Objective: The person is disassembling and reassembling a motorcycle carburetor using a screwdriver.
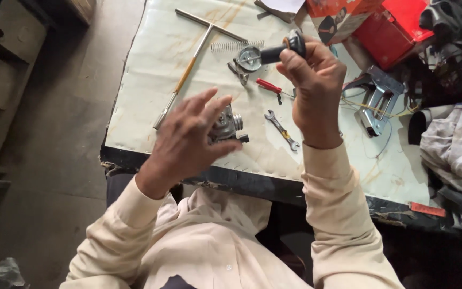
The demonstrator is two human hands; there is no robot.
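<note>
**Inspector:** State the hands first.

**Assistant:** The right hand (316,88) is raised over the table (151,59), fingers curled shut around a black cylindrical part (287,48). The part is smooth and dark, with a knurled-looking cap at its far end; it juts out to the left above the thumb, so most of it stands clear of the fist. The left hand (188,142) is lower and nearer, fingers spread and loosely cupped about a small cast-metal carburettor (228,124). That piece is grey, lumpy and dull, with a round bore facing right; it shows past the fingertips on the right side (whether the palm actually clamps it, I cannot tell).

**Inspector:** And the surface?

**Assistant:** A pale, stained sheet covers the table, with rust-coloured streaks and a dark chipped near edge. On it, far left, lies a long T-handle wrench (191,64), steel with an orange middle band. Just beyond the raised part sit a coil spring (236,45) and a round shiny metal disc (249,56). A red-handled screwdriver (268,85) lies between the hands, and a small open-ended spanner (282,129) lies just right of the carburettor. At far right are a red cardboard box (391,27) and a bent steel bracket (378,99), with crumpled cloth (453,144) beside them.
</note>
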